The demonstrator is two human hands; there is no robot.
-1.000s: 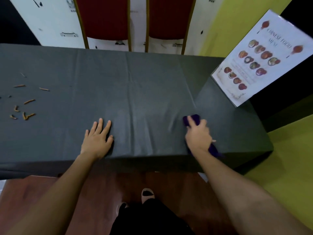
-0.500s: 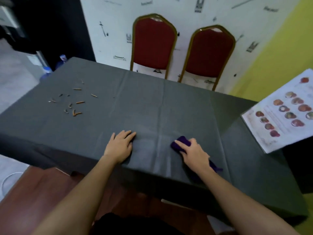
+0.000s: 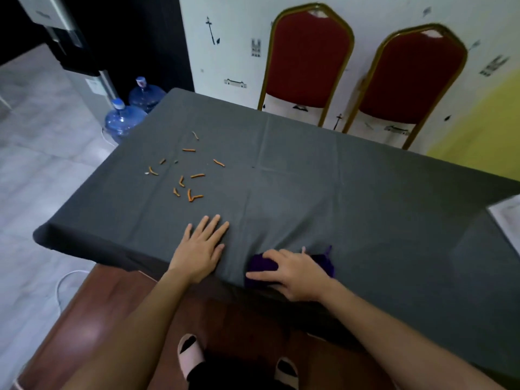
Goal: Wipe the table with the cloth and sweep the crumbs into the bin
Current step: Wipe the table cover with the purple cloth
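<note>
A table (image 3: 323, 175) covered with a dark grey cloth fills the view. My right hand (image 3: 295, 273) presses a crumpled purple cloth (image 3: 261, 264) against the table's near edge, fingers spread over it. My left hand (image 3: 201, 249) lies flat on the tablecloth, palm down, fingers apart, just left of the purple cloth. Several orange crumbs (image 3: 185, 175) are scattered on the left part of the table, beyond my left hand. No bin is in view.
Two red chairs with gold frames (image 3: 306, 60) (image 3: 410, 80) stand behind the table against a white wall. Two blue water jugs (image 3: 123, 119) sit on the floor at the far left corner. A white menu sheet (image 3: 506, 215) lies at the table's right edge.
My right hand has slid the purple cloth leftwards along the near edge, closer to my left hand. The view has swung left, bringing the crumbs nearer the middle.
</note>
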